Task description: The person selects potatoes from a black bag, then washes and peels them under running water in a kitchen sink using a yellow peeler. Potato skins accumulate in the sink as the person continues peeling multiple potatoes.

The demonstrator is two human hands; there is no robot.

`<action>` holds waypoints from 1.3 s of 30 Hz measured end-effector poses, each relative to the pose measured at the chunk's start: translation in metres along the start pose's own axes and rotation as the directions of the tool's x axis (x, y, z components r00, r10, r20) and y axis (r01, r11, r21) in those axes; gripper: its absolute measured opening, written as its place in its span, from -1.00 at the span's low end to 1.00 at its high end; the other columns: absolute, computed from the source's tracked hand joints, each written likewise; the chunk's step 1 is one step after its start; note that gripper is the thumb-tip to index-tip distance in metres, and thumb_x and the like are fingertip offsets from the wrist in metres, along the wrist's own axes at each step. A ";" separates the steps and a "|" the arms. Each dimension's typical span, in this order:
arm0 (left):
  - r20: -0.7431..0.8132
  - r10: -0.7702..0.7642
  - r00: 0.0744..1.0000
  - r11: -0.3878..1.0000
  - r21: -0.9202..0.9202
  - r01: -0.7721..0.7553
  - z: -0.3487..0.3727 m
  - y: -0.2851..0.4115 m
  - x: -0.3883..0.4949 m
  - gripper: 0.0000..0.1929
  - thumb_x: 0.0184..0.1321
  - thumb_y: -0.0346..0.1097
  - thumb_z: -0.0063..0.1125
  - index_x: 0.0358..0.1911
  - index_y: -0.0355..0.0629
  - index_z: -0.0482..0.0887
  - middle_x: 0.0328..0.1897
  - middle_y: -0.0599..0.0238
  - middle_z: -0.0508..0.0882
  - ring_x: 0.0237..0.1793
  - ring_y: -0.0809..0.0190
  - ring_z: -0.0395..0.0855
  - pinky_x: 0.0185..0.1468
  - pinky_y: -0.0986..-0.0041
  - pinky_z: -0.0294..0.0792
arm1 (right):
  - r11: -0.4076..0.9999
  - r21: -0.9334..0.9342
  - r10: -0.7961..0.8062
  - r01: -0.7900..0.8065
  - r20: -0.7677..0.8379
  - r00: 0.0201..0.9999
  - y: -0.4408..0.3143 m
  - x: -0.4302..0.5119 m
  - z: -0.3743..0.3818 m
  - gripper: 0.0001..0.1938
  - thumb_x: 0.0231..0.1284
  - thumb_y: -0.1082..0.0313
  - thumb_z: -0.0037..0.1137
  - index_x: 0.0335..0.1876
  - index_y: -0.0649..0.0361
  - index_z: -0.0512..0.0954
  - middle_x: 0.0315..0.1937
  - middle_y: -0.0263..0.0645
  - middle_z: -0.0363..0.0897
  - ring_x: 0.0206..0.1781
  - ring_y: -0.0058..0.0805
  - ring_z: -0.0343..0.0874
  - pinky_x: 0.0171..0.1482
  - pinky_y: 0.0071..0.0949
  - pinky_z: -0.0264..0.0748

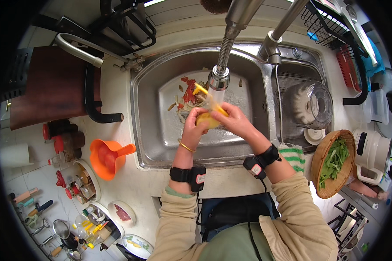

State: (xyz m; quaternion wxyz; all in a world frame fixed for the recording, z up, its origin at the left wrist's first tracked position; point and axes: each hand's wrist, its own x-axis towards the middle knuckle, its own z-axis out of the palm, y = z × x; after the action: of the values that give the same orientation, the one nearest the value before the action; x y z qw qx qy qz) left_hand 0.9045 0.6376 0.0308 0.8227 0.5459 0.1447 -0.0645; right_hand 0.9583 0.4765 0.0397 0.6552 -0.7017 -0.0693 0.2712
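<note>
Over the sink, my left hand (192,130) grips a peeled yellow potato (207,121), partly covered by the fingers. My right hand (235,119) has its fingers around the handle of a yellow peeler (200,88), which is blurred and tilts up to the left above the potato. Water seems to run from the chrome faucet head (219,78) onto the peeler and potato. Below them, red and pale vegetable scraps (190,91) lie wet on the floor of the steel sink (169,130).
An orange scoop (98,166) holding tomatoes (107,157) stands left of the sink. The small right basin contains a clear-lidded salad spinner (308,104). A striped cloth (292,158) hangs at its front edge, beside a bamboo basket (320,173) of green leaves. A second tap (81,52) juts in at left.
</note>
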 end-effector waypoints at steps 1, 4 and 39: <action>0.027 0.004 1.000 1.000 0.026 -0.005 0.000 -0.001 0.000 -0.72 0.14 -0.33 0.09 -0.08 -0.13 0.41 -0.32 0.38 0.50 -0.48 0.50 0.39 -0.48 0.70 0.24 | 0.997 0.057 -0.059 0.055 0.058 0.997 0.001 0.001 0.003 -0.68 0.20 0.13 0.07 -0.18 0.28 0.50 -0.45 -0.46 0.48 -0.37 -0.71 0.39 -0.38 -0.59 0.34; 0.039 0.017 0.999 0.937 -0.348 -0.002 0.002 -0.007 0.001 -0.65 0.11 -0.38 0.08 -0.01 -0.18 0.39 -0.13 0.30 0.52 -0.33 0.43 0.47 -0.33 0.64 0.35 | 0.942 0.305 0.130 -0.143 0.063 0.990 0.001 0.003 0.010 -0.67 0.19 0.12 0.08 -0.15 0.26 0.49 -0.47 -0.49 0.46 -0.42 -0.70 0.39 -0.42 -0.60 0.34; -0.066 -0.162 0.985 0.760 -0.644 0.083 0.001 -0.026 0.003 -0.75 0.24 -0.33 -0.09 -0.03 -0.21 0.42 -0.08 0.29 0.53 -0.06 0.25 0.50 0.02 0.37 0.40 | 0.636 -0.677 -0.417 0.371 0.104 0.903 -0.002 -0.030 -0.015 -0.86 0.15 0.29 0.03 -0.41 0.16 0.41 -0.60 -0.11 0.43 -0.55 -0.06 0.44 -0.52 -0.22 0.36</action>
State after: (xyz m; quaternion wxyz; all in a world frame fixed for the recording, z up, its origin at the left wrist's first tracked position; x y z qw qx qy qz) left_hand 0.9009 0.6262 0.0069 0.9432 0.2257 0.2415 -0.0329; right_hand 0.9405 0.4502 0.0498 0.3959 -0.8679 -0.2949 0.0551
